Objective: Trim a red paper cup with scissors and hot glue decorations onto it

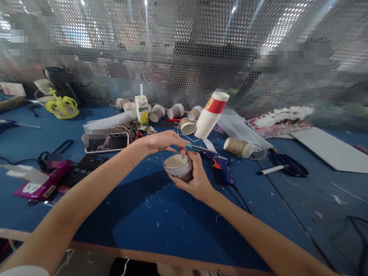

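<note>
perforated metal mesh (161, 65) stands behind a blue desk (149, 226). one held cup (176, 170) is raised above the desk. beyond the held cup stand one juice carton (142, 111) and one leaning stack of paper cups (207, 119), with four loose cups (176, 111) between those two. left of the held cup lie two phones (86, 170); right of it, one glue gun (225, 174), one twine-wrapped cup (238, 147) and one marker (273, 170).

the right hand (198, 180) has its grip curled round the held cup, parted by the cup's width. the left hand (166, 141) arches over the rim, fingertips nearly together; whether its grip holds anything thin, i cannot tell.

toward the desk's near edge, the surface before the held cup carries small scraps, leaving room to move; the glue gun sits close on the right.
</note>
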Action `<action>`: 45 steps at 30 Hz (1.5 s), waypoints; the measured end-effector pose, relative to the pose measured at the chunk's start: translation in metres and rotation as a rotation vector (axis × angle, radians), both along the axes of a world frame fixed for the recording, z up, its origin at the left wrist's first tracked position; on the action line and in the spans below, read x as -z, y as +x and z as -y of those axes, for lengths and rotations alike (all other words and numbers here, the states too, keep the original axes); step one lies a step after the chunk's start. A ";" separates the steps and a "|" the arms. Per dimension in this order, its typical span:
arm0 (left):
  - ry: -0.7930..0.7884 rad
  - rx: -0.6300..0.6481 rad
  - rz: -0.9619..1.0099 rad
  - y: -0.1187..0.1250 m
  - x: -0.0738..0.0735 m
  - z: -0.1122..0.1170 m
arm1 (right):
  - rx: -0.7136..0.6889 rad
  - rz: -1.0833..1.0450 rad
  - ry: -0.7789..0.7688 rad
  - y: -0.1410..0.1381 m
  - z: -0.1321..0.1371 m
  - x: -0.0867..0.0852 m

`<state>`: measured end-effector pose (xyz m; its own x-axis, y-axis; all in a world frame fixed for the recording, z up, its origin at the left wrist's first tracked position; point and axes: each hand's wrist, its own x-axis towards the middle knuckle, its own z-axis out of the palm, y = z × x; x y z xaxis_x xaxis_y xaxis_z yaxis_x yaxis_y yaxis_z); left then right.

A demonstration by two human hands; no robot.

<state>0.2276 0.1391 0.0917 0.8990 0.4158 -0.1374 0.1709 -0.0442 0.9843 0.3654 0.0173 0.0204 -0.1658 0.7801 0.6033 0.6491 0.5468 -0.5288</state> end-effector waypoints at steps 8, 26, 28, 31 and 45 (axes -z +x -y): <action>0.000 0.006 0.022 0.000 0.002 0.000 | -0.004 -0.031 -0.012 0.000 0.000 0.003; -0.026 -0.187 -0.001 0.001 -0.004 -0.001 | 0.113 -0.027 -0.046 0.001 0.001 -0.001; -0.027 -0.196 -0.014 0.002 -0.005 0.000 | 0.099 -0.013 -0.036 0.001 0.002 -0.001; -0.023 -0.218 -0.040 0.003 -0.006 0.003 | 0.069 0.014 -0.040 0.001 0.002 0.000; -0.081 -0.180 0.056 0.004 -0.003 0.006 | 0.033 -0.044 -0.030 -0.001 0.003 -0.001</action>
